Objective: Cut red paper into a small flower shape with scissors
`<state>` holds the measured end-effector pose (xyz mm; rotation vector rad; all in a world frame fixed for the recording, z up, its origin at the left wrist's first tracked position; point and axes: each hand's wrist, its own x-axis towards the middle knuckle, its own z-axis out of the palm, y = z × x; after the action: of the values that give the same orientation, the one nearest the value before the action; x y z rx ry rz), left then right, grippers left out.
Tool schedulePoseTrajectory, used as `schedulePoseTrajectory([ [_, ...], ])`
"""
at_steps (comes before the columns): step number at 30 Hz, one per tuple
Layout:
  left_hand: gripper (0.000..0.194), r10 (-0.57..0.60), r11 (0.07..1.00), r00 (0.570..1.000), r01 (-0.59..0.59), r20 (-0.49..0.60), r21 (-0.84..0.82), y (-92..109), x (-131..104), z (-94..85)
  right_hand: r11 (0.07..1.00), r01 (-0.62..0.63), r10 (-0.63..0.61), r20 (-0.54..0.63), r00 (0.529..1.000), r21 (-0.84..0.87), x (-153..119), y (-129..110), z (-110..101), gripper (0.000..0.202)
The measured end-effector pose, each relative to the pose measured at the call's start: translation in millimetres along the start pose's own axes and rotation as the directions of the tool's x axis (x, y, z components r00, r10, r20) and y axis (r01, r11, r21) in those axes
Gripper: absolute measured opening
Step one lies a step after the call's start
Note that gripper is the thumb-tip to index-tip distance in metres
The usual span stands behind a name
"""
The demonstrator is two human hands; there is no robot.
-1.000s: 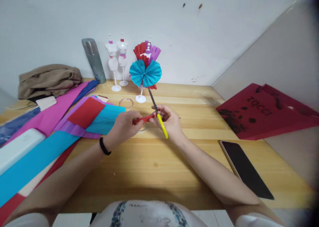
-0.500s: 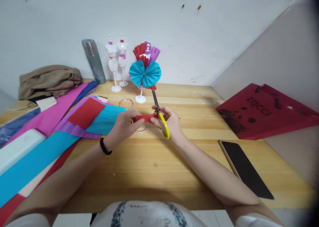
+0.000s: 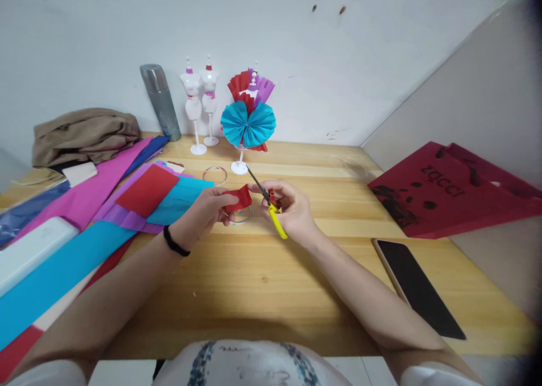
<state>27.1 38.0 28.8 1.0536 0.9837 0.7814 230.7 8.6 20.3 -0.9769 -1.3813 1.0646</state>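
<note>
1. Plain white wall (image 3: pixel 381 64) stands behind a wooden table (image 3: pixel 262 307), with a miniature mannequin (image 3: pixel 253 87) near the wall wearing a pleated blue paper bow (image 3: pixel 249 125)
2. Left hand (image 3: pixel 207 208) has thumb and fingers pressed together on a folded piece of red paper (image 3: pixel 240 198), held above the table with one end flared toward the other hand
3. Right hand (image 3: pixel 292 205) is closed around yellow-handled scissors (image 3: pixel 277 222), blades pointing away from the wearer; whether its fingertips touch the paper, I cannot tell
4. Half a second ago the paper was stretched between both hands; now it has shifted left, and more of its face shows
5. That suggests the left hand alone carries the paper, leaving the right freer to manage the scissors
</note>
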Motion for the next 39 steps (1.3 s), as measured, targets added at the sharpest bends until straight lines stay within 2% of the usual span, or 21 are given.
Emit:
schedulePoseTrajectory([
  [2,0.019,-0.018,1.0,1.0,0.019,-0.02,0.012,1,0,0.3,1.0,0.027,-0.027,-0.022,0.999,0.0,0,0,-1,0.042],
  [4,0.018,-0.019,1.0,0.998,0.02,-0.057,0.018,4,0,-1.4,0.999,0.036,-0.036,0.002,0.999,0.027,2,1,-3,0.045],
  [6,0.019,0.029,1.0,0.995,-0.03,-0.101,-0.004,13,1,-7.0,1.0,0.01,-0.012,0.105,0.994,0.024,4,5,-6,0.047],
  [8,0.015,0.155,0.985,0.965,-0.168,-0.211,-0.045,26,1,-17.0,0.997,0.008,0.011,0.254,0.967,-0.072,3,8,-7,0.039],
  [9,0.013,0.23,0.965,0.933,-0.255,-0.276,-0.057,33,1,-22.9,0.987,0.036,0.021,0.34,0.94,-0.16,1,10,-7,0.033],
  [10,0.014,0.262,0.955,0.917,-0.291,-0.299,-0.056,40,0,-28.9,0.963,0.087,0.031,0.422,0.906,-0.256,-1,11,-5,0.027],
  [13,0.015,0.307,0.937,0.894,-0.344,-0.326,-0.059,51,-1,-40.8,0.816,0.292,0.097,0.616,0.781,-0.498,-11,11,3,0.029],
  [15,0.015,0.274,0.952,0.922,-0.3,-0.273,-0.06,48,-1,-40.0,0.713,0.4,0.152,0.684,0.714,-0.576,-18,7,10,0.028],
  [17,0.016,0.223,0.969,0.951,-0.239,-0.212,-0.053,38,0,-32.9,0.632,0.462,0.194,0.704,0.683,-0.622,-26,3,16,0.032],
  [19,0.02,0.175,0.982,0.974,-0.183,-0.14,-0.045,26,2,-23.4,0.552,0.51,0.201,0.699,0.686,-0.659,-33,-1,20,0.039],
  [21,0.026,0.123,0.992,0.992,-0.124,-0.031,-0.024,16,4,-15.4,0.478,0.549,0.157,0.681,0.715,-0.686,-39,-4,22,0.042],
  [23,0.027,0.1,0.995,0.995,-0.1,0.014,-0.012,10,5,-10.9,0.426,0.563,0.115,0.659,0.743,-0.709,-44,-6,22,0.03],
  [25,0.028,0.089,0.996,0.996,-0.089,0.008,-0.015,9,5,-9.3,0.421,0.556,0.085,0.642,0.762,-0.716,-45,-9,20,0.012],
  [28,0.028,0.083,0.996,0.997,-0.083,-0.007,-0.019,10,3,-9.0,0.525,0.544,-0.067,0.605,0.793,-0.655,-39,-17,11,0.019],
  [30,0.029,0.085,0.996,0.996,-0.085,0.009,-0.014,11,2,-8.4,0.607,0.528,-0.258,0.481,0.838,-0.594,-32,-24,2,0.022],
  [32,0.028,0.095,0.995,0.995,-0.095,0.031,-0.01,10,1,-6.7,0.644,0.492,-0.364,0.331,0.871,-0.586,-25,-27,-6,0.021],
  [35,0.025,0.113,0.993,0.991,-0.114,0.077,0.013,7,-1,-2.3,0.689,0.458,-0.335,0.314,0.888,-0.561,-17,-22,-15,0.045],
  [36,0.025,0.112,0.993,0.989,-0.114,0.094,0.02,7,-2,-0.5,0.705,0.44,-0.309,0.318,0.896,-0.556,-15,-18,-16,0.047],
  [39,0.026,0.099,0.994,0.984,-0.104,0.147,0.023,5,-4,4.4,0.767,0.387,-0.289,0.263,0.921,-0.512,-10,-5,-15,0.03],
])
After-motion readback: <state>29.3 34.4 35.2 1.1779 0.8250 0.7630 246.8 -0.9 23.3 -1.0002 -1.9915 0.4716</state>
